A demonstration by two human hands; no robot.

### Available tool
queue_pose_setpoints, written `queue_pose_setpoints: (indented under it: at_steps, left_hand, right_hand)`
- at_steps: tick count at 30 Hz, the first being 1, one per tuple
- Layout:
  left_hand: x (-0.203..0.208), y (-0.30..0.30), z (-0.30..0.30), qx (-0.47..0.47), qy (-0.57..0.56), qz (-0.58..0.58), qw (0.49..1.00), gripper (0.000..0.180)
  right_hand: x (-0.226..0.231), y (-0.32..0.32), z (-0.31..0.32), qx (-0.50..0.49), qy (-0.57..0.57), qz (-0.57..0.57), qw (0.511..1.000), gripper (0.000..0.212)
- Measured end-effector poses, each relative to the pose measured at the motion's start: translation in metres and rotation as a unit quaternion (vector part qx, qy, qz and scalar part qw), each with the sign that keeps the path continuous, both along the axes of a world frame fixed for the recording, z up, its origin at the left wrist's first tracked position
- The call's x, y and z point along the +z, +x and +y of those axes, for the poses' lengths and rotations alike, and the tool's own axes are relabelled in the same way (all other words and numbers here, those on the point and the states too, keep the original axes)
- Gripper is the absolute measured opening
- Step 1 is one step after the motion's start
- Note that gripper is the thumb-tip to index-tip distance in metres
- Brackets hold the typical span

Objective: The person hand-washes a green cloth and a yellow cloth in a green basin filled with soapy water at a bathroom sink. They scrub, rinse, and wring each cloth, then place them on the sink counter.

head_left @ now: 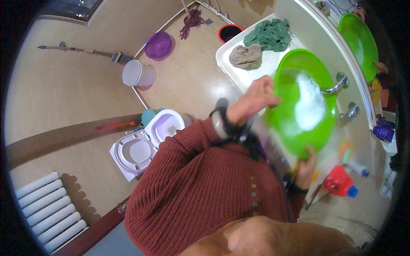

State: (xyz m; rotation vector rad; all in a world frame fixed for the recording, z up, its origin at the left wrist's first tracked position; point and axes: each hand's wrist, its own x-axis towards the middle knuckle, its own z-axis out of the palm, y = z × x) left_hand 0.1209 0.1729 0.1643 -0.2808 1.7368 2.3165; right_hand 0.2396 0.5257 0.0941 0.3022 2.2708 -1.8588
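A large bright green basin (285,120) with white suds (309,102) in it sits tilted over the white sink, beside the chrome tap (337,85). My left hand (258,97) is closed, its curled fingers at the basin's near left rim; their exact hold is blurred. My right hand (306,167) grips the rim on the right, thumb on the edge and fingers partly hidden beneath. Left of the basin, a wet green cloth (269,36) and a greyish-beige wrung cloth (246,57) lie on the white sink ledge (268,64).
A chrome handle (350,112) stands by the tap. Right of the basin is a red bottle with a blue cap (338,181). A mirror (358,42) reflects the basin. On the floor are a toilet (170,121), white bucket (136,73), purple tub (159,45) and red-rimmed bucket (229,33).
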Motion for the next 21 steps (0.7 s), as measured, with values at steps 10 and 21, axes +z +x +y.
queue_pose_setpoints:
  at_steps: [10,21]
  left_hand:
    - [0.027,0.035,-0.081,-0.032,0.010,0.036,0.999,0.040]
    - [0.016,0.051,-0.228,0.063,0.087,0.087,0.990,0.038]
  right_hand:
    - [0.028,0.012,-0.107,-0.076,-0.277,-0.154,0.945,0.046]
    - [0.047,-0.041,-0.236,-0.128,-0.286,-0.121,0.942,0.057]
